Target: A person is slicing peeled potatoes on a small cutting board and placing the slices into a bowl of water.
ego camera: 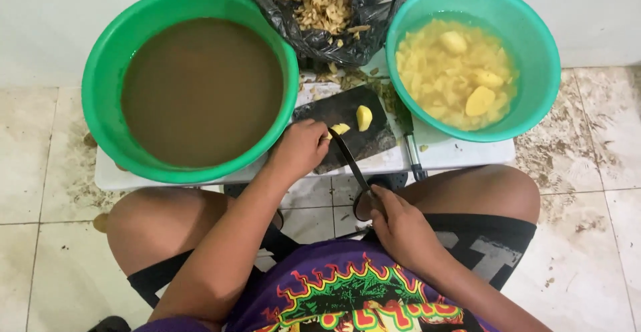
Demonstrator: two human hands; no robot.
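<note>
Pinning potato piece [339, 129] on dark board [334, 111] with curled left hand [302, 148], right hand [399, 224] gripped knife [352, 165], blade against piece.

Murky water [202, 91] hides the left basin's [107, 71] contents

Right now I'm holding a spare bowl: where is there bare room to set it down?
The low white table is crowded: two green plastic basins, a black peel bag and a dark cutting board fill it. Only a thin strip shows below the right basin. The tiled floor left of the table is bare.
</note>
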